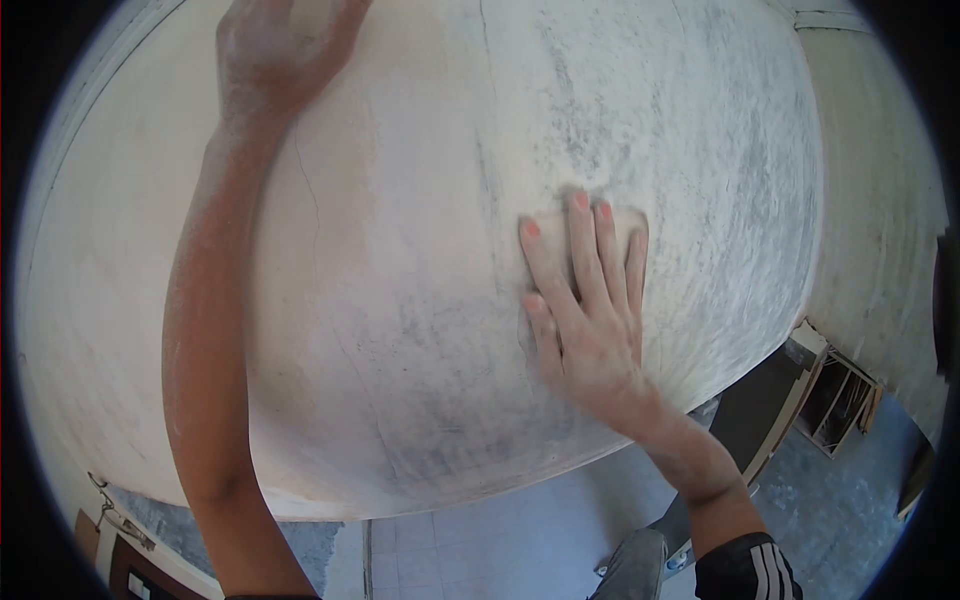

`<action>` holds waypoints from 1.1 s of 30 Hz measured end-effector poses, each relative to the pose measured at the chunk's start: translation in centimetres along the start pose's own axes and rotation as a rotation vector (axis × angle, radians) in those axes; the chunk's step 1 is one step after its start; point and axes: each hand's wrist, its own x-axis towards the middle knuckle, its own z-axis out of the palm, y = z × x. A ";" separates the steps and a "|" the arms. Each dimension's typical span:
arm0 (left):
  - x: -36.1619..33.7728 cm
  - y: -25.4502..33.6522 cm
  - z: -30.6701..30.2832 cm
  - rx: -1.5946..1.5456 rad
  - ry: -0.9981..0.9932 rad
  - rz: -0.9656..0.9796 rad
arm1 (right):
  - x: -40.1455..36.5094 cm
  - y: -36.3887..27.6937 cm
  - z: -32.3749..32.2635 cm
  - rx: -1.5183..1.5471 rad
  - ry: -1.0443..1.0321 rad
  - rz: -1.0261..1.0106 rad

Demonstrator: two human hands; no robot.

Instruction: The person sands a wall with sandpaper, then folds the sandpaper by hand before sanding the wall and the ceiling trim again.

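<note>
Right sleeve [748,572]: black with white stripes, closest to us.
Right hand [585,320]: our fingers [580,240] lay spread and flat, pressing on a sanding sheet, not curled round it.
Sanding sheet [628,220]: pale, under our fingertips, against the wall's grey-scuffed patch.
Left hand [275,45]: dusty, against the wall [420,300] higher up; its fingers were cut off from view, so we could not tell their state.
Floor [520,545]: pale tiles, farthest off.

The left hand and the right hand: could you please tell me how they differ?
The left hand sits high, cut off by the picture's edge; the right hand lies lower, fully seen. The right hand presses a pale sheet flat; the left hand touches the bare board. Both are dusty.
</note>
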 end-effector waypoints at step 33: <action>-0.7 -0.6 0.2 -0.048 -0.036 -0.049 | 7.2 0.0 1.4 0.169 0.130 -0.017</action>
